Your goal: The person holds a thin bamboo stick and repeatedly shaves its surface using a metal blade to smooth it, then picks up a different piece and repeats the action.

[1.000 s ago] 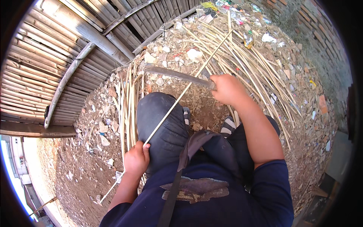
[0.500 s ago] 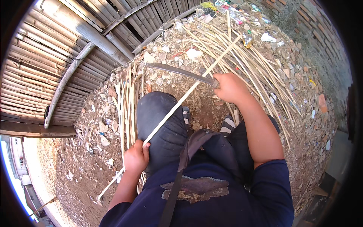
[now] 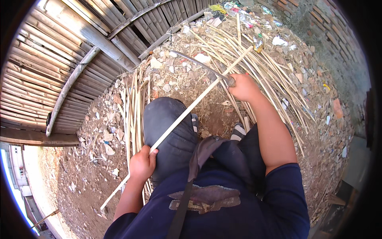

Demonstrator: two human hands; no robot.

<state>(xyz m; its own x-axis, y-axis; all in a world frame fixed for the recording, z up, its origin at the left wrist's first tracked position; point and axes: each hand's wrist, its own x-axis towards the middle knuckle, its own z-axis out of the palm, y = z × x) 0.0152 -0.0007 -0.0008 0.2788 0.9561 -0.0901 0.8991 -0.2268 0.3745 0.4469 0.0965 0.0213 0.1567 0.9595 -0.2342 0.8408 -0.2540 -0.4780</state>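
Observation:
My left hand [image 3: 142, 163] is closed around a long pale bamboo strip [image 3: 187, 112] beside my left knee. The strip slants up to the right across that knee, and its lower end sticks out past my left wrist. In my right hand [image 3: 244, 88] is the handle of a machete [image 3: 202, 64], its long, slightly curved blade pointing up and to the left. Close to the handle, the blade meets the strip toward its far end. Seen nearly edge-on, the blade looks thin. My fingers on the handle are partly hidden behind the back of the hand.
A bundle of bamboo strips [image 3: 133, 115] lies left of my knee, and a larger spread of strips [image 3: 266, 75] at the right. Stones and litter cover the ground. A bamboo wall [image 3: 47, 67] stands at the left, a brick wall [image 3: 338, 44] at the right.
My right hand has shifted slightly up and right, and the machete has turned, its tip now farther right and higher, its blade more edge-on. The left hand has barely moved.

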